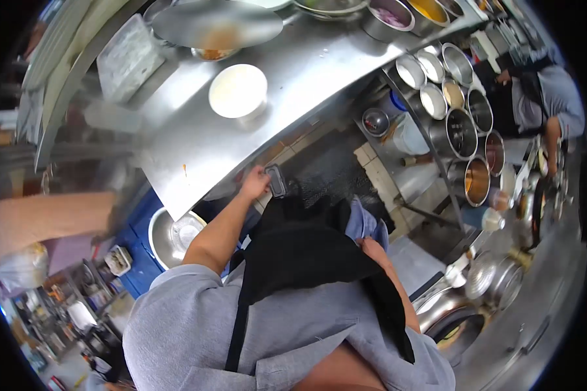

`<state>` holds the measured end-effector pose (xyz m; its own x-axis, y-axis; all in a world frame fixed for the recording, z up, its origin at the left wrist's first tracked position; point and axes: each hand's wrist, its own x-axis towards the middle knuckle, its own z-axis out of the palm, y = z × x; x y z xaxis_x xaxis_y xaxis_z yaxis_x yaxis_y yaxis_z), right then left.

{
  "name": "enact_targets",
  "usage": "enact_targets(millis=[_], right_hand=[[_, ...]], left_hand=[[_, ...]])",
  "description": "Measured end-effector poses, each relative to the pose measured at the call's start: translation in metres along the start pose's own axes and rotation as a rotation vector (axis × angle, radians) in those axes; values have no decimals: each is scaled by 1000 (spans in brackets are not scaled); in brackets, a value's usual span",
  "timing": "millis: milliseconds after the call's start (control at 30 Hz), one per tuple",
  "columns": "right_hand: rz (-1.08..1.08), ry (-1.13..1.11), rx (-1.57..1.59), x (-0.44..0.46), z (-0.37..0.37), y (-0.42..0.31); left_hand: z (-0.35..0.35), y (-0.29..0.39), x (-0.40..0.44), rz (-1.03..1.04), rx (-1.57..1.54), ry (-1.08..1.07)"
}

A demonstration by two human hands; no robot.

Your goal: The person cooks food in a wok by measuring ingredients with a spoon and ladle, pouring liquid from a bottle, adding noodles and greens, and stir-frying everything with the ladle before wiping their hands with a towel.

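My left hand (255, 184) reaches forward below the front edge of the steel counter (300, 85). Its fingers are closed on the side of a small dark-rimmed rectangular object (276, 181) with a greyish face; its exact kind is unclear. At my right side, my right hand (372, 251) is closed on a blue cloth (364, 223) beside my black apron (306, 251). Part of the cloth is hidden behind the hand and apron. A white round tub (238, 91) stands on the counter, and a large steel bowl (162, 238) sits below it at left.
To the right, a rack (430, 146) carries several steel pots. A person (557, 98) stands beyond it near the stove. Woks and pans (496, 280) lie at lower right. A blurred metal disc (218, 23) overhangs the counter's far side, near a pale rectangular tray (130, 58).
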<state>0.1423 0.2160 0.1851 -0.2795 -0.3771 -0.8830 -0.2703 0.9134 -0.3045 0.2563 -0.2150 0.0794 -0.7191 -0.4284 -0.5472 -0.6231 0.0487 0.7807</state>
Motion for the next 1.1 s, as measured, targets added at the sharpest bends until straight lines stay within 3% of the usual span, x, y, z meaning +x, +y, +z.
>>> enact_targets(millis=[67,233,400,467,500,533,567,600,633,667,700,733,767,800,867,967,1000,1100], right_hand=[[-211,99,-129,3,-33,-11],[-428,-76,-197,23,-91,2],[-293,-232,-315,12,-161,-79],[-465,-323,-121,53,-175,-76],[-511,-363,-19,77,-179,-80],[-544,-402,87,97,-184,-89],[-520,-388,303,111,-184,-106],[-484,-368,520,124,-180,-123],[-466,-288,633,128,-177,-147],[-445,-202,754,131,-178,-164],[-442,-221,746,140,-186,-165],[-535,-165,423,148,-193,-162],[-620,-103,96,152,-199,-158],[-621,-112,84,152,-211,-150],[-748,-315,129,146,-238,-130],[-849,-318,155,167,-255,-112],[-860,-331,137,178,-249,-110],[-722,-676,54,223,-216,-108]], left_hand=[[-8,-69,29,13,217,11],[-36,-75,68,-273,504,102],[-30,-65,74,-418,690,-32],[6,-45,40,-313,448,120],[30,-20,20,-272,-3,330],[50,27,-10,1,-418,286],[79,39,-19,93,-541,96],[99,71,-36,88,-650,-99],[160,47,-14,-23,-701,-238],[132,144,-64,4,-803,-165],[146,159,-61,-181,-975,-231],[139,184,-63,-317,-1022,-235],[170,164,-45,-126,-1063,-125],[198,145,-27,74,-1098,-10],[199,145,-16,120,-1087,-5],[168,170,-24,127,-1130,43],[161,171,-26,79,-1196,71],[176,111,-9,90,-1325,150]])
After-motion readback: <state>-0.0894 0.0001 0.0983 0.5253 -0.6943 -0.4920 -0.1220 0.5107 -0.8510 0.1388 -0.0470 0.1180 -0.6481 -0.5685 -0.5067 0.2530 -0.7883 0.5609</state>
